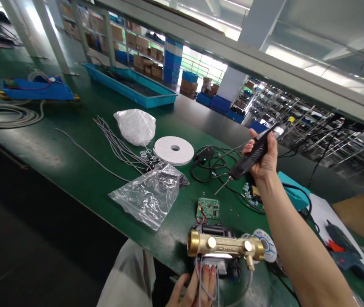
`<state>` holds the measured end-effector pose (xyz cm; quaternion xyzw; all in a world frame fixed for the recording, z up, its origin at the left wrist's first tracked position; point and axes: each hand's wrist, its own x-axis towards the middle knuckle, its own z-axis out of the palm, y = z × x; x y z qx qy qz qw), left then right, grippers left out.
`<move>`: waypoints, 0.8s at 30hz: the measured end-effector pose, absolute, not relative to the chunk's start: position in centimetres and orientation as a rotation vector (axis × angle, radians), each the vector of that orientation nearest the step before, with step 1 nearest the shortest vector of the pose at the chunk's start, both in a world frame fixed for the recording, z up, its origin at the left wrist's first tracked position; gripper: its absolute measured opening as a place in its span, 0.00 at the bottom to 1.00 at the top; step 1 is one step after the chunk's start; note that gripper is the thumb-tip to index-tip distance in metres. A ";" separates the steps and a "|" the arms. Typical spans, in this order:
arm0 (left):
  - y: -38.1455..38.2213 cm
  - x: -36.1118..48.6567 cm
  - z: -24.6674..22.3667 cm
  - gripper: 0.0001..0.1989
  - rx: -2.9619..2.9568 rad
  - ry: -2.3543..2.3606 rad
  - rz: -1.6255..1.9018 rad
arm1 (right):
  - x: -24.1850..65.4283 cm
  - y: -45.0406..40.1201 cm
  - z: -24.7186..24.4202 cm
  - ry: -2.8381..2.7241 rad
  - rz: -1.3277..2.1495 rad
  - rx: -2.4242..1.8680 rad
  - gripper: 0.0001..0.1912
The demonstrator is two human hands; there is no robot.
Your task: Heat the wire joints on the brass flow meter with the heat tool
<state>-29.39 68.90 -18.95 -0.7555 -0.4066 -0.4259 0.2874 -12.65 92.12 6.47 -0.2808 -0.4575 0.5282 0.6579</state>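
My right hand (265,160) is raised over the bench, wrapped round a black electric screwdriver (252,155). Its long thin bit slants down to the left, with the tip above a small green circuit board (209,208) and apart from it. Red and black wires run from the board to a black housing (233,266), across which lies a brass pipe fitting (229,245) with threaded ends. At the bottom, my left hand (195,290) presses its fingers against the near side of the housing, below the brass fitting. Thin grey cables cross these fingers; the palm is out of frame.
Left of the board lie a clear plastic bag (150,196), a white tape roll (173,150), grey cables (118,147) and a white bag (136,126). A solder spool (265,245) and glue gun (345,247) are at right. A blue tray (150,98) stands behind.
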 end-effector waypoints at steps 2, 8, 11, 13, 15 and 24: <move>68.7 -29.5 -18.6 0.14 -2.050 -1.099 -1.113 | -13.6 91.0 7.0 -1.023 1.290 -0.528 0.26; 68.5 -29.9 -18.1 0.15 -2.070 -1.092 -1.049 | -16.2 89.7 6.8 -1.064 1.320 -0.568 0.13; 68.5 -29.8 -18.1 0.15 -2.033 -1.107 -1.073 | -17.5 89.6 5.8 -1.149 1.064 -0.685 0.11; 68.5 -29.8 -18.0 0.16 -1.998 -1.114 -1.106 | -18.2 89.6 4.8 -1.225 0.860 -0.744 0.11; 68.6 -29.7 -18.0 0.16 -1.989 -1.113 -1.119 | -18.9 89.5 3.7 -1.277 0.727 -0.787 0.11; 68.4 -29.3 -18.3 0.15 -1.982 -1.145 -1.151 | -19.7 89.9 1.5 -1.274 0.553 -0.876 0.11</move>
